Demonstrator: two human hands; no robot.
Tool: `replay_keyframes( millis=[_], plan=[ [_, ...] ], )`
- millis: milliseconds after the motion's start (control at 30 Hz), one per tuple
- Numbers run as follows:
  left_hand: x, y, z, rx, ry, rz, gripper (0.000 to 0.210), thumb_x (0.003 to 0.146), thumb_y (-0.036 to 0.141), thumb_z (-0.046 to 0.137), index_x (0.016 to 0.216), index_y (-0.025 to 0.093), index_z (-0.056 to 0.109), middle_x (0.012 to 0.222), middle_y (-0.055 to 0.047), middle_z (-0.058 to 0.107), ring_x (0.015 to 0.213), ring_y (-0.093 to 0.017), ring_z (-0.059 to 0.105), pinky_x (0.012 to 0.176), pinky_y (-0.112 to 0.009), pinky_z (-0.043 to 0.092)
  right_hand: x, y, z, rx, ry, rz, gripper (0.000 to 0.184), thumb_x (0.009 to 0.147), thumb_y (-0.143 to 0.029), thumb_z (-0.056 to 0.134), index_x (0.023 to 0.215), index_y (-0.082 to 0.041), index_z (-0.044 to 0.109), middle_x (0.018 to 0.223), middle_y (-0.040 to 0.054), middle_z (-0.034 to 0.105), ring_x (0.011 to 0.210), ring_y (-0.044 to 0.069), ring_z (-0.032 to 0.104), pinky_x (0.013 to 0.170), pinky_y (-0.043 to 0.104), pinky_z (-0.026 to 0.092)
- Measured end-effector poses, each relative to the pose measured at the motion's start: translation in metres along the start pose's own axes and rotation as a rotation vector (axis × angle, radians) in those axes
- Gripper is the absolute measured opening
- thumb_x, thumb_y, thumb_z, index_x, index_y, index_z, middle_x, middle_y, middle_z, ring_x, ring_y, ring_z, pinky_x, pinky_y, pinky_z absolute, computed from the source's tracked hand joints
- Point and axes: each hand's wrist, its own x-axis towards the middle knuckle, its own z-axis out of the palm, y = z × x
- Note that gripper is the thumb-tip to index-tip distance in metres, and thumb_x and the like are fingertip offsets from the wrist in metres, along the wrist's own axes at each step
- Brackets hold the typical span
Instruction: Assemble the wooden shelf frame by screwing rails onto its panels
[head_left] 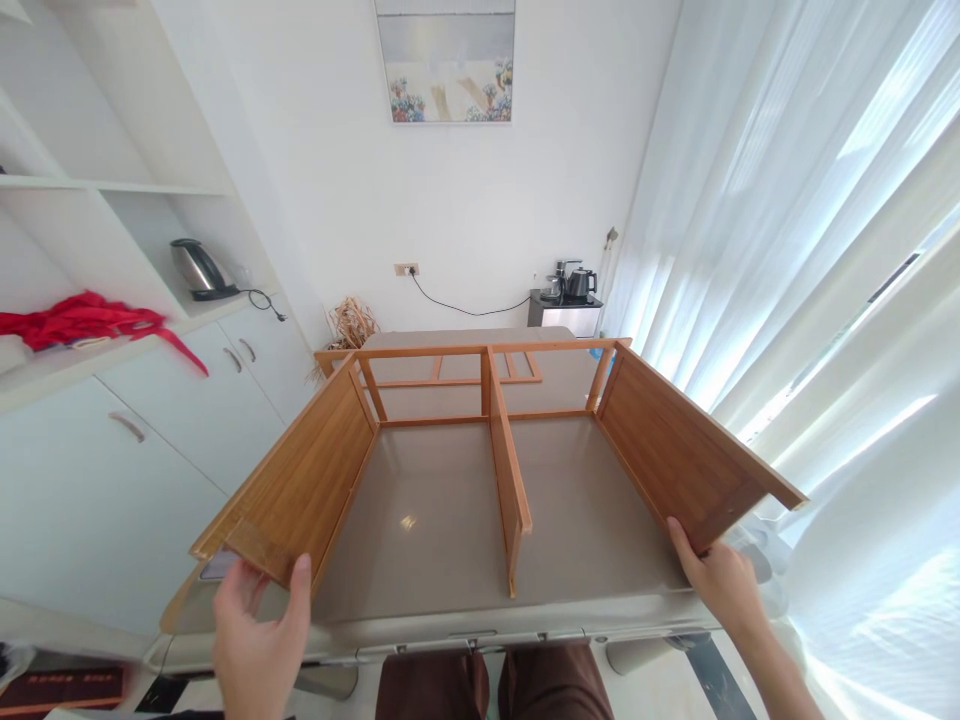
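Observation:
A wooden shelf frame lies on the grey-brown table [420, 520], its far rail [427, 351] toward the wall and its near side without a rail. My left hand [259, 625] grips the near end of the left side panel [311, 465], thumb inside and fingers partly hidden behind it. At the other side, my right hand [716, 575] holds the lower near corner of the right side panel [675, 445], its thumb on the inner face. Both panels lean outward. Between them a middle divider [504, 450] runs from the far rail toward me.
Beyond the rail, a slim wooden frame piece [480, 381] lies on the table. White cabinets [172, 430] stand at left, with an electric kettle [201, 270] and red cloth [90, 318] above. Curtains [750, 230] hang close at right. A small stand [564, 314] bears a coffee set.

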Motion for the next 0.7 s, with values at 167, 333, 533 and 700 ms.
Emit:
replay_keyframes(
  millis=[167, 333, 533, 700],
  plan=[
    [0.011, -0.002, 0.003, 0.160, -0.058, -0.118, 0.037, 0.080, 0.057, 0.055, 0.091, 0.022, 0.062, 0.090, -0.011, 0.075, 0.101, -0.037, 0.072, 0.094, -0.052, 0.055, 0.006, 0.004, 0.009, -0.001, -0.016, -0.006, 0.053, 0.092, -0.062, 0.042, 0.065, -0.023, 0.065, 0.054, 0.0101, 0.063, 0.066, 0.034, 0.070, 0.061, 0.037, 0.043],
    [0.015, -0.004, 0.006, 0.190, -0.040, -0.067, 0.034, 0.083, 0.055, 0.054, 0.092, 0.023, 0.062, 0.084, -0.008, 0.075, 0.094, -0.033, 0.073, 0.084, -0.044, 0.055, 0.015, -0.004, 0.014, 0.010, -0.041, 0.019, 0.055, 0.094, -0.063, 0.042, 0.059, -0.024, 0.058, 0.056, 0.0109, 0.064, 0.068, 0.035, 0.069, 0.063, 0.039, 0.045],
    [0.026, -0.004, 0.019, 0.206, -0.073, -0.063, 0.031, 0.086, 0.053, 0.054, 0.094, 0.024, 0.064, 0.084, -0.006, 0.075, 0.090, -0.030, 0.073, 0.079, -0.038, 0.054, 0.028, -0.010, 0.018, 0.023, -0.051, 0.048, 0.055, 0.094, -0.064, 0.043, 0.057, -0.025, 0.054, 0.057, 0.0120, 0.064, 0.070, 0.035, 0.068, 0.065, 0.041, 0.046],
    [0.035, 0.002, 0.029, 0.160, -0.038, 0.000, 0.029, 0.084, 0.052, 0.056, 0.085, 0.023, 0.060, 0.079, -0.006, 0.074, 0.085, -0.029, 0.074, 0.076, -0.036, 0.053, 0.034, -0.013, 0.017, 0.074, -0.061, 0.062, 0.058, 0.090, -0.070, 0.046, 0.051, -0.027, 0.050, 0.057, 0.0134, 0.064, 0.064, 0.037, 0.065, 0.063, 0.044, 0.046]
  ],
)
